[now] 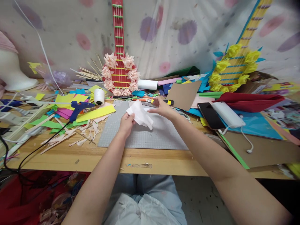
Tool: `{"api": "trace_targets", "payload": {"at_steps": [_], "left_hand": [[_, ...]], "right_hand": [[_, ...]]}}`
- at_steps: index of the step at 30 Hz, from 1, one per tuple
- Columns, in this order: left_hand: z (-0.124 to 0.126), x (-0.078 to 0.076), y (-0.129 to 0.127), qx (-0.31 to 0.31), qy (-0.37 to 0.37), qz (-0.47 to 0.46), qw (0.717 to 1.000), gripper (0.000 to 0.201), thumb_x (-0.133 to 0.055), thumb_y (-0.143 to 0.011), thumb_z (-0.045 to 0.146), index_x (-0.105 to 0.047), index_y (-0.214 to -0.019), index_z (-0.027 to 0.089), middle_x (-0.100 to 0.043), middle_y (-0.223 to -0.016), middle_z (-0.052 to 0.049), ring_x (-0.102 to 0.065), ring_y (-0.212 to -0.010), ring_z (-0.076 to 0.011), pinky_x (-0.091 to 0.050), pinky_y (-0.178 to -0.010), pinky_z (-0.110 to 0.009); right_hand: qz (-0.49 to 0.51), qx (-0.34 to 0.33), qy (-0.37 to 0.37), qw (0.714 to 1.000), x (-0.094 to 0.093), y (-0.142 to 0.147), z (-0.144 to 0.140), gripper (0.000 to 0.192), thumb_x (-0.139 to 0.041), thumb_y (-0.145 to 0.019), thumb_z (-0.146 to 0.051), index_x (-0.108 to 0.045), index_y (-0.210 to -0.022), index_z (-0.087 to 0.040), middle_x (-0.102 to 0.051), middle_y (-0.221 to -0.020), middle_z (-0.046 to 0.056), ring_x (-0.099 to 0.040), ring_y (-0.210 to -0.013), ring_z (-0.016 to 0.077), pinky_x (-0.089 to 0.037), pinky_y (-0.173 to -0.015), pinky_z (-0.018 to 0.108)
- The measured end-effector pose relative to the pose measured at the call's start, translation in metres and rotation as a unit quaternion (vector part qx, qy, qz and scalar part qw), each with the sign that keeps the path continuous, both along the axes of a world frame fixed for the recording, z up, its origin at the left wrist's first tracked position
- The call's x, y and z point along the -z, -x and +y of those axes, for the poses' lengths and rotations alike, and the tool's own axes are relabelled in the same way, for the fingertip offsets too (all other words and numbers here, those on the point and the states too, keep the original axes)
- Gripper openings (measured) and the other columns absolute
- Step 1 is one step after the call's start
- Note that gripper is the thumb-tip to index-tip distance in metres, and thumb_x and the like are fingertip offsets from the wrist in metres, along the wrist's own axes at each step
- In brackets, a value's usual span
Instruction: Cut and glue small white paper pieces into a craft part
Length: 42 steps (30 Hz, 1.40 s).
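On the wooden table, strewn with coloured paper scraps, a grey cutting mat lies at the near middle. Far behind it a red paper guitar ringed with pink flowers leans on the wall, and a yellow-flowered guitar leans at the far right. Right of the mat lie a brown card sheet, a black phone and a white power bank. Left of the mat rest a blue glue gun and a white roll. Above the mat, the left hand pinches a crumpled white tissue; the right hand touches its far edge, fingers loosely spread
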<state>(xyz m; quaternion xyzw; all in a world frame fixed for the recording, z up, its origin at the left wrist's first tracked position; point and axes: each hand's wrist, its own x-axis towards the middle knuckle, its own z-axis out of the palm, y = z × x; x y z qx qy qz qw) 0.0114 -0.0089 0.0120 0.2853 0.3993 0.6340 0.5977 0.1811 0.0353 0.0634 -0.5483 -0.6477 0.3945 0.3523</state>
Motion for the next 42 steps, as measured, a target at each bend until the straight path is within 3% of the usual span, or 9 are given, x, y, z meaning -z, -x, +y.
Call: {"api": "trace_targets", "payload": {"at_steps": [3, 8, 11, 15, 19, 27, 35, 42], "left_hand": [[0.004, -0.011, 0.000, 0.103, -0.004, 0.059, 0.993, 0.016, -0.057, -0.069, 0.014, -0.061, -0.085, 0.014, -0.067, -0.076, -0.006, -0.062, -0.069, -0.0147, -0.050, -0.068, -0.029], [0.011, -0.034, 0.000, 0.217, 0.003, 0.127, 0.968, 0.010, -0.060, -0.067, 0.014, -0.062, -0.076, 0.013, -0.064, -0.069, -0.007, -0.060, -0.062, -0.0146, -0.049, -0.068, -0.034], [0.014, -0.042, 0.002, 0.233, -0.011, 0.159, 0.959, 0.007, -0.061, -0.067, 0.017, -0.061, -0.071, 0.012, -0.062, -0.067, -0.006, -0.059, -0.064, -0.0153, -0.048, -0.071, -0.036], [0.017, -0.049, 0.004, 0.265, -0.024, 0.182, 0.947, 0.017, -0.063, -0.066, 0.025, -0.061, -0.075, 0.011, -0.063, -0.074, -0.006, -0.059, -0.068, -0.0157, -0.047, -0.073, -0.037], [0.017, -0.051, 0.002, 0.294, -0.027, 0.191, 0.936, 0.020, -0.064, -0.064, 0.028, -0.060, -0.075, 0.011, -0.063, -0.072, -0.005, -0.057, -0.066, -0.0141, -0.047, -0.071, -0.034], [0.021, -0.043, -0.003, 0.296, -0.017, 0.205, 0.933, 0.016, -0.064, -0.064, 0.026, -0.060, -0.071, 0.012, -0.062, -0.070, -0.006, -0.057, -0.064, -0.0149, -0.048, -0.065, -0.032], [0.015, -0.038, -0.004, 0.284, -0.012, 0.184, 0.941, 0.022, -0.062, -0.068, 0.024, -0.055, -0.086, 0.015, -0.061, -0.078, -0.006, -0.060, -0.070, -0.0172, -0.049, -0.067, -0.037], [0.011, -0.038, -0.006, 0.210, 0.003, 0.254, 0.944, 0.014, -0.060, -0.069, 0.022, -0.048, -0.068, 0.014, -0.055, -0.065, -0.002, -0.056, -0.062, -0.0117, -0.051, -0.060, -0.030]], "right_hand": [[-0.005, -0.116, -0.082, 0.990, -0.022, 0.012, 0.005, 0.065, -0.074, -0.051, -0.023, -0.046, -0.110, -0.022, -0.056, -0.102, 0.003, -0.050, -0.101, 0.0177, -0.037, -0.090, 0.032], [-0.076, -0.239, -0.097, 0.963, -0.050, 0.031, 0.014, 0.053, -0.073, -0.052, -0.016, -0.055, -0.101, -0.022, -0.060, -0.096, 0.001, -0.053, -0.095, 0.0174, -0.038, -0.087, 0.029], [-0.130, -0.268, -0.081, 0.951, -0.059, 0.032, 0.020, 0.045, -0.072, -0.054, -0.015, -0.058, -0.097, -0.021, -0.061, -0.088, 0.001, -0.055, -0.086, 0.0163, -0.041, -0.079, 0.026], [-0.205, -0.276, -0.056, 0.937, -0.064, 0.028, 0.028, 0.044, -0.071, -0.057, -0.019, -0.057, -0.099, -0.020, -0.061, -0.084, 0.001, -0.055, -0.076, 0.0139, -0.043, -0.070, 0.025], [-0.213, -0.296, -0.059, 0.929, -0.062, 0.023, 0.032, 0.043, -0.068, -0.063, -0.023, -0.055, -0.103, -0.019, -0.060, -0.086, 0.002, -0.055, -0.076, 0.0129, -0.042, -0.068, 0.024], [-0.224, -0.290, -0.058, 0.929, -0.055, 0.021, 0.030, 0.040, -0.068, -0.061, -0.019, -0.058, -0.100, -0.018, -0.059, -0.081, 0.001, -0.055, -0.072, 0.0120, -0.040, -0.067, 0.023], [-0.203, -0.262, -0.050, 0.942, -0.048, 0.016, 0.037, 0.039, -0.068, -0.062, -0.020, -0.057, -0.099, -0.018, -0.059, -0.081, 0.001, -0.053, -0.069, 0.0106, -0.039, -0.060, 0.021], [-0.220, -0.246, -0.052, 0.942, -0.048, 0.017, 0.037, 0.040, -0.069, -0.060, -0.020, -0.058, -0.098, -0.018, -0.058, -0.081, 0.001, -0.053, -0.069, 0.0107, -0.038, -0.058, 0.021]]}}
